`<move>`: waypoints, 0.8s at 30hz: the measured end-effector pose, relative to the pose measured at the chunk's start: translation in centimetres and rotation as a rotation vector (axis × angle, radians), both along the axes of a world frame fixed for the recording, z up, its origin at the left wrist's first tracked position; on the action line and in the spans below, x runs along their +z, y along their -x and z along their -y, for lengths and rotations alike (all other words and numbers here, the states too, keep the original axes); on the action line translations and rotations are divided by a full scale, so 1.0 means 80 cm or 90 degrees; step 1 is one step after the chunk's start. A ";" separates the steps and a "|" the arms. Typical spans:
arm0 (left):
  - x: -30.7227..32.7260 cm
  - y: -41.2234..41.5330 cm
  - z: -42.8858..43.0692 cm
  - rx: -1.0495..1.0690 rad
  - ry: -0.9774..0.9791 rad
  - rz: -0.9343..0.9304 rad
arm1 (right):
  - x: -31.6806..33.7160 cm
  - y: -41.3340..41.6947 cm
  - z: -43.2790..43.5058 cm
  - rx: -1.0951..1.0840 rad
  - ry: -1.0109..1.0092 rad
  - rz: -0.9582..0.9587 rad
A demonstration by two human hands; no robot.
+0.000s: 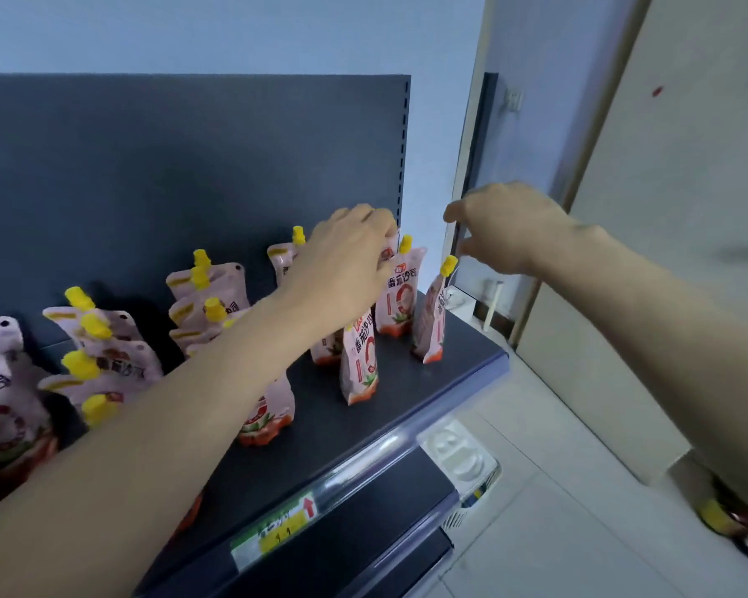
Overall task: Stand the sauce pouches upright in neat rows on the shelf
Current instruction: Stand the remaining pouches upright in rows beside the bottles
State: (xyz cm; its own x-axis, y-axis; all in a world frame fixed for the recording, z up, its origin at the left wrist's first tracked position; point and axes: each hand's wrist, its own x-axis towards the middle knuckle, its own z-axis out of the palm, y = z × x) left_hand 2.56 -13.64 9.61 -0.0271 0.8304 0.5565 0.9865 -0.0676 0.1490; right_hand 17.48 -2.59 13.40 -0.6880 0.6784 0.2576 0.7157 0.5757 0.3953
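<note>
On the dark shelf (411,403), upright near its right end, stood a sauce pouch (397,297); the left hand (346,269) had its fingers curled round the pouch's top. The right hand (506,226) hovered just above the end pouch (429,325), thumb and forefinger parted, holding nothing; other pouches (100,356) crowded leftward, some leaning.

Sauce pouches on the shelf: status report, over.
Left hand grips top of back pouch. Right hand open above end pouch. Left-side pouches piled, leaning. Nothing blocking.
</note>
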 end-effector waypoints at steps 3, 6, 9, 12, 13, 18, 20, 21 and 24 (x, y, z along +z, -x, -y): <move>-0.001 -0.002 -0.034 -0.022 0.003 -0.009 | 0.003 0.005 -0.029 0.001 -0.015 0.000; -0.003 -0.005 -0.065 -0.033 0.009 -0.023 | -0.002 0.007 -0.057 0.008 -0.036 0.006; -0.008 -0.008 -0.090 -0.014 0.012 -0.041 | -0.011 0.008 -0.083 0.028 -0.052 0.026; -0.016 -0.016 -0.113 0.016 0.019 -0.075 | -0.017 0.006 -0.115 0.073 -0.107 0.051; -0.019 -0.020 -0.120 0.030 0.018 -0.088 | -0.020 0.005 -0.124 0.092 -0.116 0.053; -0.028 -0.049 -0.149 0.107 0.036 -0.049 | -0.028 -0.007 -0.172 0.211 -0.099 0.053; -0.033 -0.067 -0.160 0.133 0.062 0.037 | -0.030 -0.017 -0.192 0.251 -0.087 0.048; -0.038 -0.075 -0.165 0.151 0.079 0.073 | -0.031 -0.021 -0.200 0.271 -0.081 0.044; -0.051 -0.093 -0.174 0.204 0.159 0.149 | -0.041 -0.023 -0.219 0.322 -0.049 0.041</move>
State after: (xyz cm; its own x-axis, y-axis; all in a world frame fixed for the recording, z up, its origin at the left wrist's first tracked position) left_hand 10.02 0.26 5.49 -0.4052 0.8671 0.2896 0.8898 0.3014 0.3427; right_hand 19.34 14.90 10.14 -0.9412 0.2370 0.2408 0.3281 0.8110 0.4844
